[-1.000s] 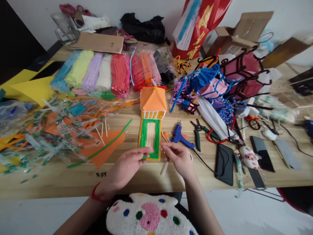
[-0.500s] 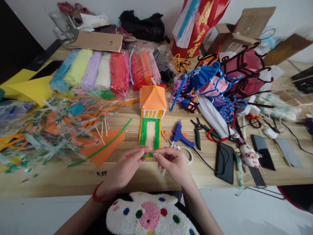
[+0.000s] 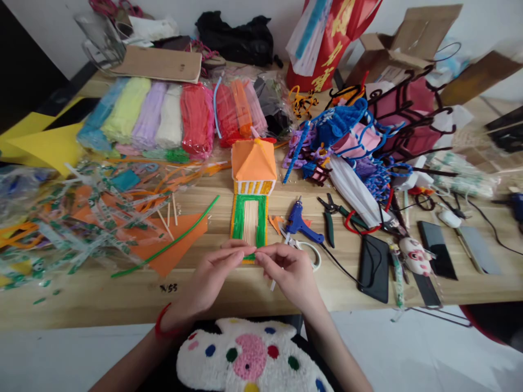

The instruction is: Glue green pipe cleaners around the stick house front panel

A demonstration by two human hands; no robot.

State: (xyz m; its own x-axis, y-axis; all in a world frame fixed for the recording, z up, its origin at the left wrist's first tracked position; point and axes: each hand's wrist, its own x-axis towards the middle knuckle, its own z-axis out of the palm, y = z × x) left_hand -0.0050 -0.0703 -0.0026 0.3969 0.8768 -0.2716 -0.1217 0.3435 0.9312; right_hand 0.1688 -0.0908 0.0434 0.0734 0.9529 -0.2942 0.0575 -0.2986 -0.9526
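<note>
Two hands meet at the near edge of a wooden table (image 3: 102, 296). Far left: yellow paper (image 3: 41, 147) and a heap of clear wrappers (image 3: 61, 228); behind them, bagged pipe cleaners (image 3: 163, 117) in a row. An orange sheet (image 3: 180, 239) lies under a loose green stem (image 3: 167, 245). Centre: the left hand (image 3: 208, 280) and right hand (image 3: 292, 275), fingertips pinched together on the near end of a flat panel (image 3: 250, 220), green-edged, lying on the table and joined to an orange-roofed house (image 3: 253, 163). Right of the panel: a blue glue gun (image 3: 302, 226), pliers (image 3: 330, 218), a black phone (image 3: 373, 267), then a pile of woven craftwork (image 3: 368, 141). A red band circles the left wrist.
</note>
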